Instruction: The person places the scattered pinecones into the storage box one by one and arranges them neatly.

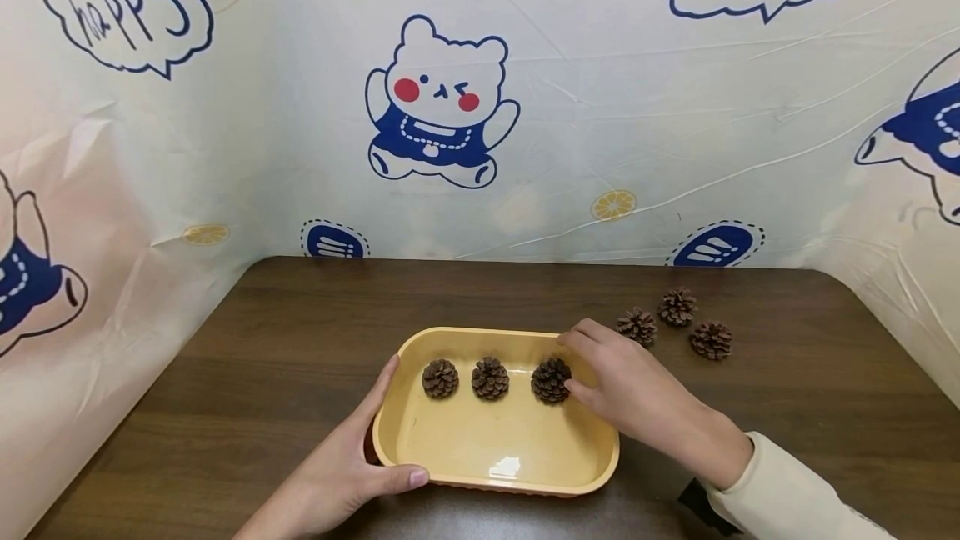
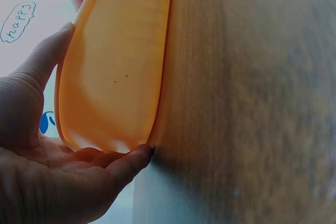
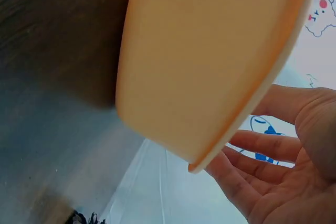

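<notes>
My left hand [image 1: 341,457] grips the left end of a yellow plastic tub [image 1: 487,480], thumb over the front rim and fingers along the outer side. In the left wrist view, the same hand [image 2: 58,166] spans the tub's wall [image 2: 113,77]. Three brown pine cones sit inside near the back: a left one [image 1: 440,378], a middle one [image 1: 491,378] and a right one [image 1: 551,380]. My right hand [image 1: 630,382] reaches over the tub's right end, thumb tip right at the right pine cone. Its fingers [image 3: 247,169] are loosely spread beside the rim in the right wrist view.
Behind my right hand, three more pine cones [image 1: 711,340] lie grouped on the dark wooden table [image 1: 300,332]. A patterned cloth [image 1: 570,123] with cartoon bears hangs around the table's back and sides. Something small and dark [image 1: 705,507] shows beneath my right sleeve.
</notes>
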Tool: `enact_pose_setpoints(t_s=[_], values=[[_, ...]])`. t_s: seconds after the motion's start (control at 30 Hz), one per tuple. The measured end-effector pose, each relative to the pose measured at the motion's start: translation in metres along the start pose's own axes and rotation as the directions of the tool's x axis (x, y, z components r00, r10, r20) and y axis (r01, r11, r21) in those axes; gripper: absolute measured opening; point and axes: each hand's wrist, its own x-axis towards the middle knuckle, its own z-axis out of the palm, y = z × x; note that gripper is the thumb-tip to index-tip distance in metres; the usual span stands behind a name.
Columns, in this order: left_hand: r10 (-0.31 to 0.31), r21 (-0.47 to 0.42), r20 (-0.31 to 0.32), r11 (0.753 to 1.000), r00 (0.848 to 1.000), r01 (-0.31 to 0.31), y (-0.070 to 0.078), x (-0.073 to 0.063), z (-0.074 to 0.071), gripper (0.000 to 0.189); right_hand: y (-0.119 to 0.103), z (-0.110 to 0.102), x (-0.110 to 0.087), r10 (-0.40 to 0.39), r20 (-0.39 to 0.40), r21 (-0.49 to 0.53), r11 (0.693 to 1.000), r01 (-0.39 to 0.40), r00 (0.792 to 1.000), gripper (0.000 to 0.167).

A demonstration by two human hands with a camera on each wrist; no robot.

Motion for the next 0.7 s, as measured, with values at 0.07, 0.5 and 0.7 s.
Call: enact_pose_setpoints(t_s=[0.07,0.5,0.7], values=[[0.003,0.004,0.000,1.000,1.000,-0.003,0.000,0.000,0.000,0.130,0.001,-0.002,0.000,-0.007,-0.011,-0.006,1.000,0.006,1.000,0.045],[0.010,-0.039,0.018,0.999,1.000,-0.009,-0.001,0.000,0.000,0.129,0.006,-0.009,-0.003,-0.013,-0.081,-0.067,0.998,0.007,0.997,0.042],[0.007,-0.033,0.013,0.999,1.000,-0.006,-0.001,0.000,0.000,0.129,0.010,-0.012,-0.003,-0.008,-0.110,-0.078,0.997,0.000,0.994,0.040]])
